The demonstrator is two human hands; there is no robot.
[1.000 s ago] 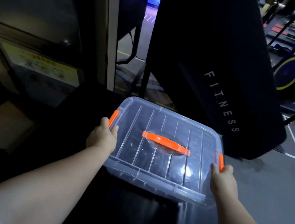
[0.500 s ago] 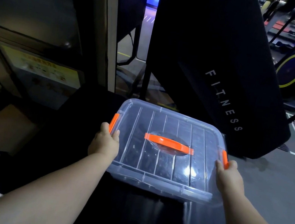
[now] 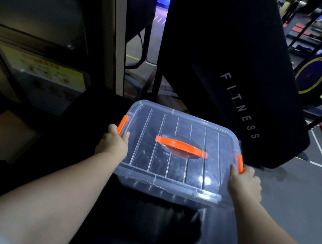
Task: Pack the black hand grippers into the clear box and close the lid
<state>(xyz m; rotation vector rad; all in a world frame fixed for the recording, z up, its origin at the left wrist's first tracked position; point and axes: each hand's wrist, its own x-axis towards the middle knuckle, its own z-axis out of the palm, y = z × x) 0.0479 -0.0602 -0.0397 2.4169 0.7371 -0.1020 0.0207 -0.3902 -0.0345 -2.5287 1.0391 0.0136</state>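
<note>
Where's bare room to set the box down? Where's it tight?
Black top looks bare below the clear box, between the forearms, and left of the left hand. Crowded behind: FITNESS panel near the box's far edge. Beyond the right hand, only grey floor.

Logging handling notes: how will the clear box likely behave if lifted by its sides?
Probably stiff: the clear box has a ribbed lid. Likely heavy for its size, with hand grippers showing inside. Smooth plastic may slip; the left hand and right hand grip its sides.
</note>
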